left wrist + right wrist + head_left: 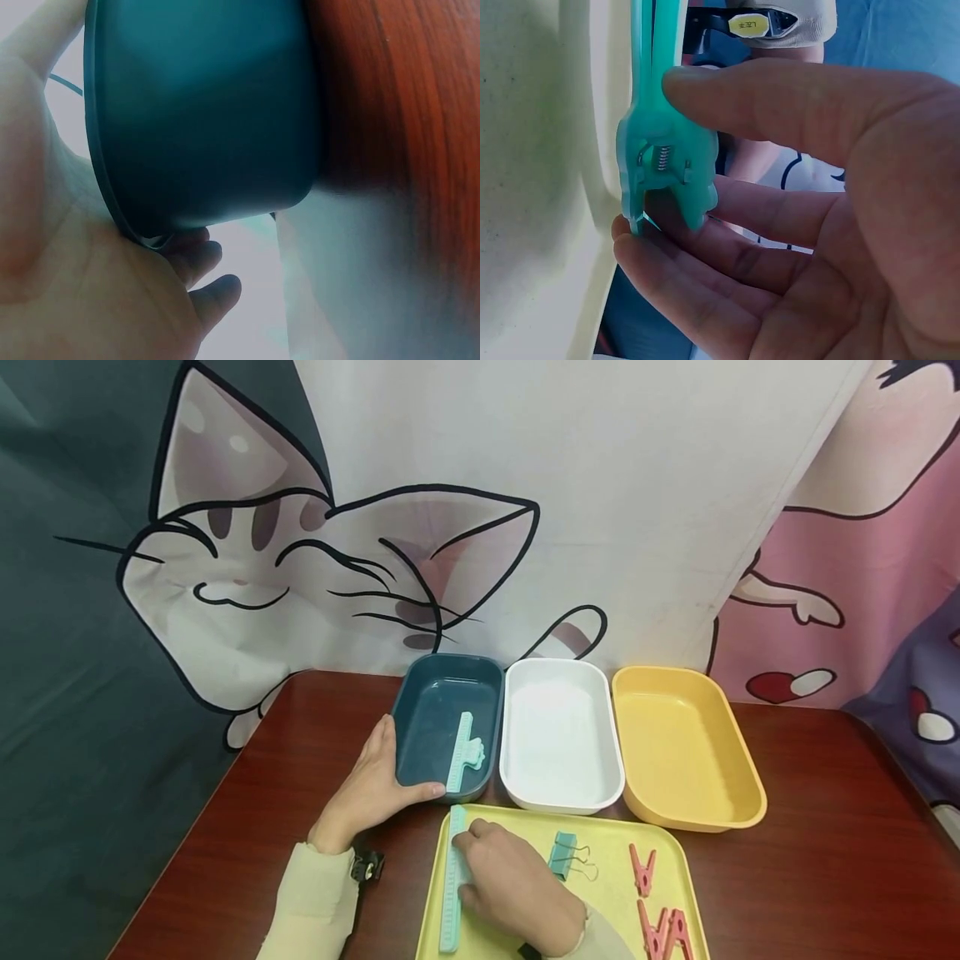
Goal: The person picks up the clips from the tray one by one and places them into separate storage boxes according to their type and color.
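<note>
My left hand [372,789] rests against the near left corner of a dark blue bin [420,739], thumb along the near rim and fingers along the left side. A mint-green bag clip [459,756] lies inside that bin. My right hand [517,877] holds a second long mint-green bag clip [450,897] at the left side of a pale yellow tray [600,922]. In the right wrist view, the thumb presses this clip's bar and fingers curl behind its spring handle [664,161].
A teal binder clip [561,857] and three pink clothespins [642,870] lie on the yellow tray. A white bin [561,735] and a yellow bin [686,752] stand right of the blue one. A cartoon-printed cloth [637,527] hangs behind the brown table [825,860].
</note>
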Available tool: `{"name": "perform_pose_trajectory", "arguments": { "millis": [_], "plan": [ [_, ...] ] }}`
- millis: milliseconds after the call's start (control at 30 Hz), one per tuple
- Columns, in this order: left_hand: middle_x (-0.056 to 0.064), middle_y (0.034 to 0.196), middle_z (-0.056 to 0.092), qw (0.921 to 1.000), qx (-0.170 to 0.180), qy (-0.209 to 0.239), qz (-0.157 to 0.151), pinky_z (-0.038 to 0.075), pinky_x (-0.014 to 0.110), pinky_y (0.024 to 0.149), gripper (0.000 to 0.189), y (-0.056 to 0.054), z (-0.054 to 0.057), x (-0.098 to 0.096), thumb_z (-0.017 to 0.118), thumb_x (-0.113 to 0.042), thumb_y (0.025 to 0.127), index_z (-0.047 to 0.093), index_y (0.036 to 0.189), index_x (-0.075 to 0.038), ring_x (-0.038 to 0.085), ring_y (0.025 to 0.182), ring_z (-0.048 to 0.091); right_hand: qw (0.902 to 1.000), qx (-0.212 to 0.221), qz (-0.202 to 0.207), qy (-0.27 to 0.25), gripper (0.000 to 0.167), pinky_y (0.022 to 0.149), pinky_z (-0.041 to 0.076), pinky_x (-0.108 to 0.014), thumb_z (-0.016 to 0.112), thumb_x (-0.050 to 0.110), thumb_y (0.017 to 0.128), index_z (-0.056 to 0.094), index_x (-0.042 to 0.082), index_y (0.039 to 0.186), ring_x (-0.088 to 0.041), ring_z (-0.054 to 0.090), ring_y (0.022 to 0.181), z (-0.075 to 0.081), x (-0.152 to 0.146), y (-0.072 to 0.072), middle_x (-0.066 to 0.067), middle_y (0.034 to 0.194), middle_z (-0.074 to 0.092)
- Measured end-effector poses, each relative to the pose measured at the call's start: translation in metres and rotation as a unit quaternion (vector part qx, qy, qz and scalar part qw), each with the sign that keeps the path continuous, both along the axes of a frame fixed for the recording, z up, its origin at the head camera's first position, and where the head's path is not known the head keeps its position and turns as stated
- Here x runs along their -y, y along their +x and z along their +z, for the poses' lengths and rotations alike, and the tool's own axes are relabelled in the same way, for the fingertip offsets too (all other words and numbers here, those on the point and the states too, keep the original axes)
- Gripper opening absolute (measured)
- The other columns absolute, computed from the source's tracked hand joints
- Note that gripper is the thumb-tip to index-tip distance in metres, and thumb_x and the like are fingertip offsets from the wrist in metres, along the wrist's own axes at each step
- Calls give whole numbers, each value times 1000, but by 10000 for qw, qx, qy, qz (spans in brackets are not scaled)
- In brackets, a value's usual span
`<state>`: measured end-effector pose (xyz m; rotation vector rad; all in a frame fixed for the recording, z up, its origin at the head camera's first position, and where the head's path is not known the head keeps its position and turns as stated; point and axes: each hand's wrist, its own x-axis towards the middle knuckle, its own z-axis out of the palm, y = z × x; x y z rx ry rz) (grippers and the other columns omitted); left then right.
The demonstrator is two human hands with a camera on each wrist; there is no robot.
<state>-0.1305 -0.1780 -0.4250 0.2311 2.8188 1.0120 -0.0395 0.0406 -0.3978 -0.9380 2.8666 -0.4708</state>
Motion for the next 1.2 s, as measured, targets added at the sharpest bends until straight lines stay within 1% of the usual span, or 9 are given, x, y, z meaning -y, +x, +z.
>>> {"name": "perform_pose_trajectory", "arguments": {
  "millis": [100,433,633,800,1000,1200],
  "plan": [
    [21,167,-1,10000,5,5,-3,24,62,115,135,0,0,0,82,-61,74,-1,159,4,41,152,6,10000,40,16,-31,37,72,51,-25,81,15,77,71,3,111,-9,53,79,2,0,-1,1,90,60],
    [21,167,-3,10000,62,27,0,25,62,115,134,1,-2,1,81,-60,76,-3,159,4,41,152,6,9999,-76,68,-81,36,72,51,-24,81,15,78,70,4,111,-8,51,79,11,-4,-2,1,90,58],
    [21,167,-2,10000,17,63,-23,27,62,114,135,1,-2,1,81,-61,75,-2,158,5,41,152,8,9999,-43,54,-144,37,71,50,-24,79,14,79,71,4,113,-8,50,78,13,-6,0,1,91,59],
    [21,167,-2,10000,6,80,-24,26,62,114,134,0,0,1,81,-60,75,-2,158,4,41,152,9,9996,-114,58,-248,34,68,49,-24,77,13,78,71,6,111,-7,51,78,15,-9,3,2,91,59],
    [21,167,-3,10000,27,46,-18,25,62,115,135,0,1,1,81,-60,75,-2,158,4,41,152,7,9991,-283,118,-307,35,69,51,-25,76,12,78,71,5,112,-8,54,82,18,-10,6,1,95,61],
    [21,167,-2,10000,19,18,-20,25,61,115,137,1,0,1,80,-64,74,-2,159,4,40,152,7,9990,-237,102,-363,37,72,52,-25,75,11,79,70,5,116,-9,54,86,20,-11,7,0,98,61]
  ]
}}
